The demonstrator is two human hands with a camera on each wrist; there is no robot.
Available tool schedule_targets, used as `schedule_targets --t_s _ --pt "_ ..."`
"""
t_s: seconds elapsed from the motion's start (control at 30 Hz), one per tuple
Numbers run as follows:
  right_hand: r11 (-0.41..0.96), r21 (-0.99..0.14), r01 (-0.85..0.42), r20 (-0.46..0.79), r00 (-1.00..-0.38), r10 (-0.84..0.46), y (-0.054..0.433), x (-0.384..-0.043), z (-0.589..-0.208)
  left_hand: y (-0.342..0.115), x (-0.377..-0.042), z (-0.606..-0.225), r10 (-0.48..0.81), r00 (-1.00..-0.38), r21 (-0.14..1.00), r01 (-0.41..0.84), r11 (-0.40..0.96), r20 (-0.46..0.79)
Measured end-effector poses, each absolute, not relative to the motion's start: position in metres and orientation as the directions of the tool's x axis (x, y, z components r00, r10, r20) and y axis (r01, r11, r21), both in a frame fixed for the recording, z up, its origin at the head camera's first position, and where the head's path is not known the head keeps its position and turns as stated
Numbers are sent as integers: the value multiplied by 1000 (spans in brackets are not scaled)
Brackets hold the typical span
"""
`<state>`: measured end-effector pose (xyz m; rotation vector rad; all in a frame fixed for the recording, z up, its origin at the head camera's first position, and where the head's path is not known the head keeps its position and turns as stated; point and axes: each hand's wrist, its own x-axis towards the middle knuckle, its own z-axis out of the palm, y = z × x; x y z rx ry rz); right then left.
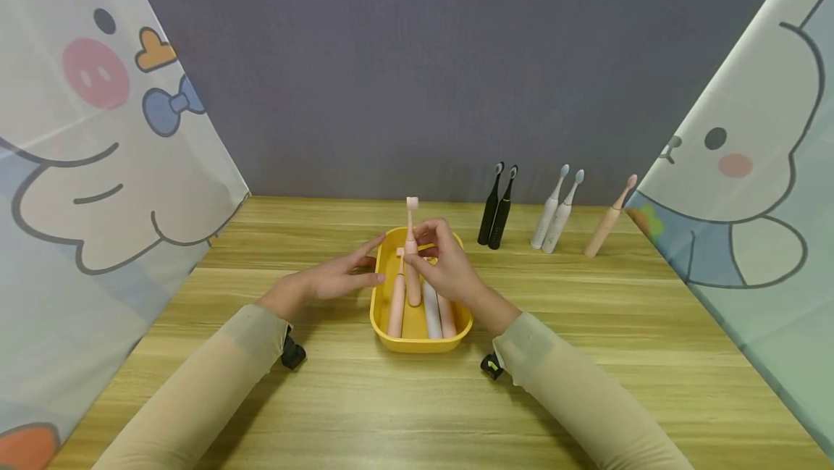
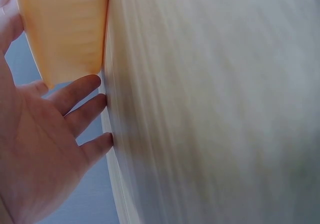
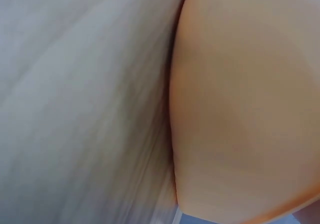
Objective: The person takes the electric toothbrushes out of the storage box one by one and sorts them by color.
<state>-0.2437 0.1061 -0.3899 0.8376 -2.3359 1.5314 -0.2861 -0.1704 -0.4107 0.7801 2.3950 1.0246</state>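
My right hand (image 1: 446,263) pinches a pink electric toothbrush (image 1: 412,285) by its upper handle. It stands nearly upright over the yellow bin (image 1: 420,346), brush head at the top. Inside the bin lie another pink toothbrush (image 1: 396,311), a white handle (image 1: 432,314) and a further pink handle (image 1: 447,318); my right hand covers their upper ends. At the bin's left side is my left hand (image 1: 339,277), its thumb at the rim. The left wrist view shows its fingers (image 2: 82,116) spread and fairly straight beside the bin wall (image 2: 70,34). The bin's outer wall (image 3: 240,104) fills much of the right wrist view.
Two black toothbrushes (image 1: 498,216), two white ones (image 1: 554,220) and one pink toothbrush (image 1: 606,225) stand in a row at the back right of the wooden table (image 1: 417,412). A grey panel (image 1: 417,79) rises behind the table, with cartoon-printed cloths at both sides.
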Motion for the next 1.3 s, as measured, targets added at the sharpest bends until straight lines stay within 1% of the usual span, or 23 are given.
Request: schedule_targets --t_s 0.23,0.37,0.63,0.77,0.93,1.13,1.3 --pt "287 -786 -548 449 -825 -344 108 -245 -389 -170 -287 -411 634 -758 752 325 573 -155" --pt "300 -812 -500 395 -850 -348 110 -243 -387 -170 -287 -411 633 -759 752 327 573 -152" --pt "292 -884 -364 256 -902 -349 112 -243 -387 -171 -288 -412 643 -751 756 332 565 -151" --pt "270 -900 -343 233 -901 -367 112 -244 -388 -171 -288 -412 651 -745 761 335 556 -147" --pt "256 -900 -353 242 -892 -381 112 -244 -389 -171 -287 -413 645 -749 760 328 561 -153" --pt "242 -910 -336 227 -894 -385 114 -245 -390 -171 -288 -413 641 -751 758 325 565 -156" --pt "264 -915 -306 191 -903 -384 115 -244 -390 -171 -288 -413 645 -749 751 338 568 -151"
